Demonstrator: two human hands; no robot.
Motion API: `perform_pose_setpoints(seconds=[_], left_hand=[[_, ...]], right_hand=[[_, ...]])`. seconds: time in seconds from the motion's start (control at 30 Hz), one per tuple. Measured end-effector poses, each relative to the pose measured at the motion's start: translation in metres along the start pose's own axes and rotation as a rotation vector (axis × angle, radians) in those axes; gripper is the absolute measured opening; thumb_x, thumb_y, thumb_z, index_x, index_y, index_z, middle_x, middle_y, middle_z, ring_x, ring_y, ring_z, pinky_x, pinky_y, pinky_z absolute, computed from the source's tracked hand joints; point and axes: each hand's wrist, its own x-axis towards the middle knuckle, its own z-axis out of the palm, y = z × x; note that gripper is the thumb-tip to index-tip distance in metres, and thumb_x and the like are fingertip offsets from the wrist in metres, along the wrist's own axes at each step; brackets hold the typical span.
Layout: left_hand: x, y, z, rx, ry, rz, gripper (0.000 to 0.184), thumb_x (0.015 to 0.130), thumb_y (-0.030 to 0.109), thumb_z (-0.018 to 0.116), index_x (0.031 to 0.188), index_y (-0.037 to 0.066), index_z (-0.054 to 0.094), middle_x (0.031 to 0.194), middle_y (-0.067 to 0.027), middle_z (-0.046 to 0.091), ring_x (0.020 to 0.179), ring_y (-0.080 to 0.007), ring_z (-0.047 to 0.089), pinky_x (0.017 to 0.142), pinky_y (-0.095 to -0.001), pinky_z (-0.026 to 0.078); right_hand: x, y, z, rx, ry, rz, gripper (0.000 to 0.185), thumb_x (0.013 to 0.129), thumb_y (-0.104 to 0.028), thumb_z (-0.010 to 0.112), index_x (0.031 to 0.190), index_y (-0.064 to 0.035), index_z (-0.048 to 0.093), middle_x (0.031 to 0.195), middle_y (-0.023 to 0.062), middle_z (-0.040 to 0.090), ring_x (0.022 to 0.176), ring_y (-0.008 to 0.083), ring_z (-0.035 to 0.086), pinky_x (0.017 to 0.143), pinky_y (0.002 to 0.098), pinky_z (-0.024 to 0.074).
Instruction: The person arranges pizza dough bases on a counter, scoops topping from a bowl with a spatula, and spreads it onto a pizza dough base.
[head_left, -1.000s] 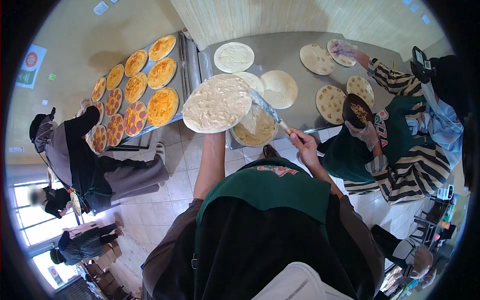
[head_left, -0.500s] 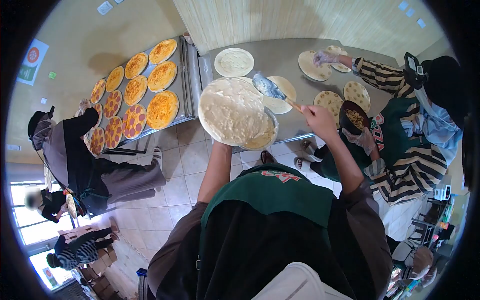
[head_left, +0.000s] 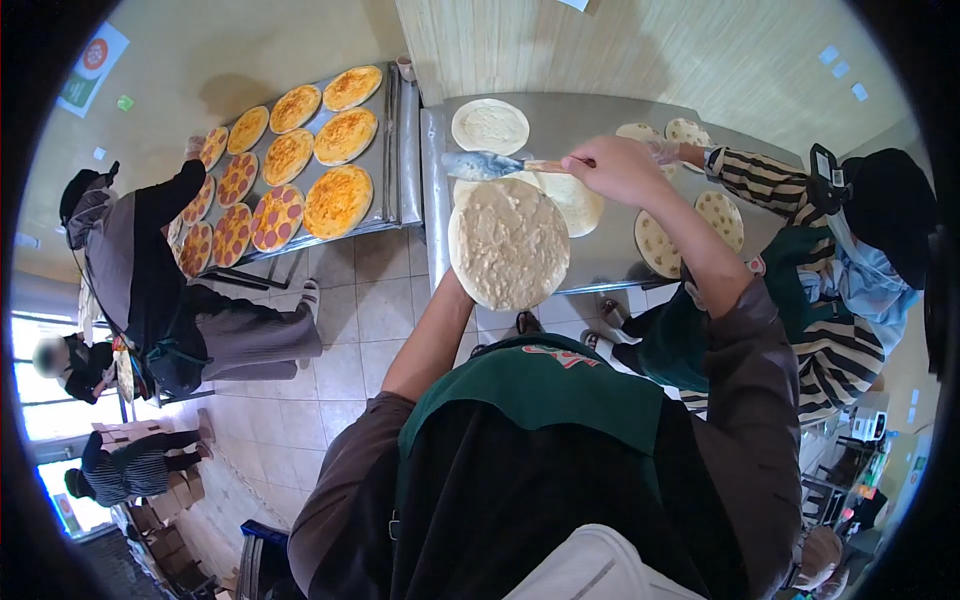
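My left forearm (head_left: 445, 315) reaches up to a round bowl of lumpy creamy sauce (head_left: 510, 245), held above the floor by the table's front edge. The bowl covers my left hand and its fingers. My right hand (head_left: 615, 170) is closed around the wooden handle of a spatula (head_left: 485, 165) with a blue-and-white smeared head. That head points left, above the bowl's far rim. Behind the bowl lie a dough round (head_left: 575, 205) and another, mostly covered. Farther back, a dough round (head_left: 490, 126) carries pale sauce.
On the left, a metal table (head_left: 400, 180) bears several cheese- and sausage-topped pizzas (head_left: 338, 200). To my right, a person in striped sleeves (head_left: 750, 170) reaches over topped dough rounds (head_left: 660, 240). Another person (head_left: 140, 260) stands at the left table; others are farther back.
The spatula has swung left and away from me, with my right hand higher in view. The bowl appears shifted right. The co-worker's dark bowl is now out of sight. The whole view has also shifted.
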Motion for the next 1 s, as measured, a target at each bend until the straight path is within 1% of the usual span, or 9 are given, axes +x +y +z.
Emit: perform_pose_setpoints(seconds=[0.1, 0.27, 0.4, 0.5, 0.6, 0.7, 0.8, 0.93, 1.0], left_hand=[[0.006, 0.000, -0.007, 0.041, 0.032, -0.031, 0.056, 0.096, 0.047, 0.047, 0.137, 0.009, 0.047, 0.130, -0.0147, 0.058, 0.114, -0.0309, 0.060, 0.096, -0.0481, 0.051], [0.014, -0.006, -0.002, 0.375, 0.116, 0.047, 0.058, 0.096, 0.048, 0.045, 0.139, 0.009, 0.045, 0.134, -0.0143, 0.054, 0.119, -0.0304, 0.057, 0.098, -0.0481, 0.050], [0.012, -0.002, 0.001, 0.325, 0.100, 0.068, 0.058, 0.096, 0.049, 0.044, 0.139, 0.010, 0.044, 0.135, -0.0142, 0.054, 0.120, -0.0308, 0.056, 0.098, -0.0485, 0.049], [0.010, 0.002, -0.002, 0.247, 0.089, 0.093, 0.059, 0.096, 0.050, 0.044, 0.139, 0.011, 0.044, 0.136, -0.0142, 0.053, 0.120, -0.0311, 0.055, 0.099, -0.0488, 0.049], [0.012, -0.002, -0.005, 0.161, 0.086, 0.125, 0.059, 0.096, 0.051, 0.043, 0.139, 0.011, 0.044, 0.136, -0.0141, 0.052, 0.121, -0.0314, 0.055, 0.099, -0.0491, 0.048], [0.016, -0.017, -0.007, 0.090, 0.094, 0.171, 0.060, 0.095, 0.052, 0.043, 0.140, 0.012, 0.043, 0.137, -0.0140, 0.052, 0.122, -0.0317, 0.054, 0.100, -0.0494, 0.048], [0.024, -0.028, -0.004, 0.034, 0.083, 0.216, 0.060, 0.095, 0.053, 0.042, 0.140, 0.013, 0.043, 0.138, -0.0140, 0.051, 0.123, -0.0320, 0.053, 0.101, -0.0497, 0.047], [0.040, -0.027, 0.002, -0.028, 0.047, 0.305, 0.061, 0.095, 0.054, 0.042, 0.140, 0.013, 0.043, 0.139, -0.0139, 0.050, 0.124, -0.0323, 0.053, 0.101, -0.0501, 0.047], [0.051, -0.017, 0.004, -0.030, -0.006, 0.360, 0.062, 0.094, 0.055, 0.041, 0.141, 0.014, 0.042, 0.139, -0.0139, 0.049, 0.125, -0.0329, 0.051, 0.102, -0.0508, 0.046]], right_hand=[[-0.006, -0.026, -0.012, 0.016, 0.036, -0.141, 0.027, 0.089, -0.034, 0.055, 0.097, -0.0163, 0.074, 0.076, 0.0116, 0.068, 0.073, 0.0310, 0.065, 0.066, 0.0427, 0.0481], [-0.021, -0.052, -0.011, -0.044, 0.017, -0.302, 0.024, 0.087, -0.032, 0.059, 0.097, -0.0167, 0.074, 0.077, 0.0115, 0.068, 0.073, 0.0314, 0.065, 0.065, 0.0437, 0.0489], [-0.052, -0.053, -0.004, 0.076, 0.064, -0.347, 0.022, 0.087, -0.032, 0.062, 0.098, -0.0176, 0.074, 0.075, 0.0109, 0.067, 0.067, 0.0298, 0.064, 0.062, 0.0404, 0.0484], [-0.072, -0.024, 0.011, 0.368, 0.088, -0.172, 0.026, 0.091, -0.033, 0.060, 0.103, -0.0143, 0.073, 0.064, 0.0054, 0.061, 0.055, 0.0193, 0.056, 0.054, 0.0313, 0.0427], [-0.089, 0.017, 0.056, 0.901, 0.061, -0.005, 0.032, 0.094, -0.034, 0.059, 0.102, -0.0061, 0.071, 0.063, -0.0007, 0.056, 0.057, 0.0088, 0.050, 0.055, 0.0252, 0.0388], [-0.113, 0.036, 0.089, 1.249, 0.054, 0.093, 0.035, 0.098, -0.033, 0.056, 0.108, -0.0011, 0.067, 0.067, -0.0053, 0.051, 0.059, 0.0035, 0.044, 0.054, 0.0203, 0.0356], [-0.132, 0.035, 0.119, 1.381, 0.187, 0.179, 0.034, 0.098, -0.031, 0.056, 0.113, -0.0011, 0.065, 0.069, -0.0059, 0.051, 0.058, 0.0029, 0.042, 0.054, 0.0185, 0.0342], [-0.157, 0.018, 0.148, 1.352, 0.500, 0.138, 0.027, 0.095, -0.019, 0.062, 0.115, -0.0005, 0.064, 0.082, -0.0021, 0.055, 0.070, 0.0048, 0.049, 0.059, 0.0163, 0.0385], [-0.165, 0.012, 0.155, 1.150, 0.639, 0.064, 0.028, 0.091, -0.008, 0.065, 0.118, 0.0004, 0.062, 0.094, 0.0034, 0.058, 0.077, 0.0079, 0.053, 0.064, 0.0209, 0.0452]])
